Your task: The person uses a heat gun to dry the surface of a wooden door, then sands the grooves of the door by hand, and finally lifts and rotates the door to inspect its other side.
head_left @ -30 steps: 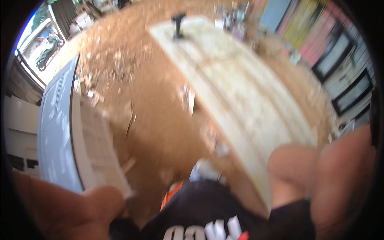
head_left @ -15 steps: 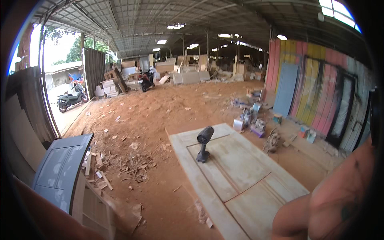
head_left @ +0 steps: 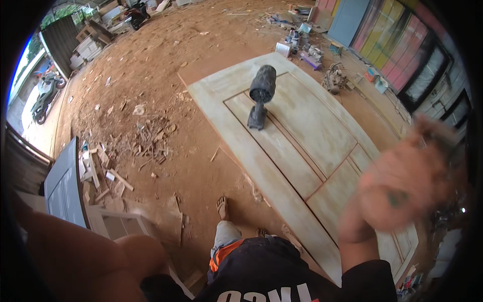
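Observation:
My right arm rises at the right, bent at the elbow, and my right hand [head_left: 430,143] is a blur close to the camera. Its fingers are smeared, so I cannot make out anything in them. On the left my bare left arm [head_left: 95,251] reaches up past the edge of the view, and the left hand is out of sight. In front of me lies a pale panelled door [head_left: 327,201], its surface blotchy. A dark handheld tool [head_left: 263,85] with a thick cylindrical head, narrow neck and wider foot stands upright on it, apart from both arms.
A blue-grey panelled door [head_left: 64,181] leans at the left beside scattered wood offcuts [head_left: 95,171]. My bare foot [head_left: 222,207] is on the reddish dirt floor [head_left: 166,65]. Cans and a machine [head_left: 333,78] stand beyond the door's right side. A scooter [head_left: 48,95] is parked far left.
The view has tilted down, bringing my torso and foot in. My right arm has moved inward from the right edge, and more of my left arm shows. The tool still stands on the door.

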{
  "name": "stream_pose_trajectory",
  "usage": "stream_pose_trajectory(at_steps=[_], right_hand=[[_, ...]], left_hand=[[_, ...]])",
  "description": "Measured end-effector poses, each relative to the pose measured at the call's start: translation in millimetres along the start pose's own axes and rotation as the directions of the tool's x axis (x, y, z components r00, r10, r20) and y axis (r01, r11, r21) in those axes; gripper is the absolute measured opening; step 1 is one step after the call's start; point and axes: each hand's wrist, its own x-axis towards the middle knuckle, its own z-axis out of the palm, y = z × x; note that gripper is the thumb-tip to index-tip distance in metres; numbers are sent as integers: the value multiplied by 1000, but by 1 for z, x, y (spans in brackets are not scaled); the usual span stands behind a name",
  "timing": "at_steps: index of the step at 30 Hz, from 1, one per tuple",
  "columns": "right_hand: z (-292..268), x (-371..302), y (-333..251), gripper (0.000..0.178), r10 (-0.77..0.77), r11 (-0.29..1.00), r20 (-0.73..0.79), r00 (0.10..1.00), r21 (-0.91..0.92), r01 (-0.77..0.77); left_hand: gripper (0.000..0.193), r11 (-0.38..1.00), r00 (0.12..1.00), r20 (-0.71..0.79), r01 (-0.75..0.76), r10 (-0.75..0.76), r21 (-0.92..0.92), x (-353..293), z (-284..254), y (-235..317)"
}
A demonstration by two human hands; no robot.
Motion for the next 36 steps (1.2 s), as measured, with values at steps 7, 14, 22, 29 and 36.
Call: stream_pose_trajectory(at_steps=[7, 14, 22, 29, 36], right_hand=[[64, -234, 281, 83, 865, 464, 87, 494, -513, -722], [124, -277, 379, 34, 646, 332, -373, 666, -649, -685], [77, -208, 189, 21, 960, -47, -278, 33, -274, -961], [-10, -238, -58, 28, 641, -371, -722, -260, 5, -929], [-94, -278, -251, 33, 200, 72, -930, -308, 327, -942]], left_hand=[[26, 560, 566, -114, 824, -816, 86, -174, 21, -158], [19, 186, 47, 558, 963, -828, 194, -334, 91, -172], [43, 494, 126, 865, 856, -486, 153, -388, 177, -175], [57, 744, 178, 982, 664, -64, -72, -365, 256, -98], [62, 743, 221, 918, 539, 330, -396, -344, 333, 99]])
